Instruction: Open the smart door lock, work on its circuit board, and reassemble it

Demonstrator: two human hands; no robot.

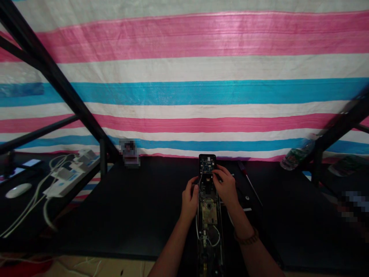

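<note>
Opened device: long, narrow black housing with exposed electronics (pixel 209 213), running from the bottom edge up to the centre of the frame.
Right fingers: thumb and index finger of the right hand (pixel 226 189) nearly together at the dark circuit board (pixel 205 166); whether they pinch anything, I cannot tell.
Left fingers: left hand (pixel 188 203) loosely curved at the housing's left side; its grip is unclear.
Good handling: best, I judge, to brace the housing with the left, press lightly with the right fingertips, and leave slack in the thin white cable (pixel 219 234).
Screwdriver: slim metal shaft (pixel 253 187), right of the right hand.
Bottle: clear plastic, green-labelled (pixel 291 158), centre right.
Power strip: white, cabled (pixel 57 189), lower left.
</note>
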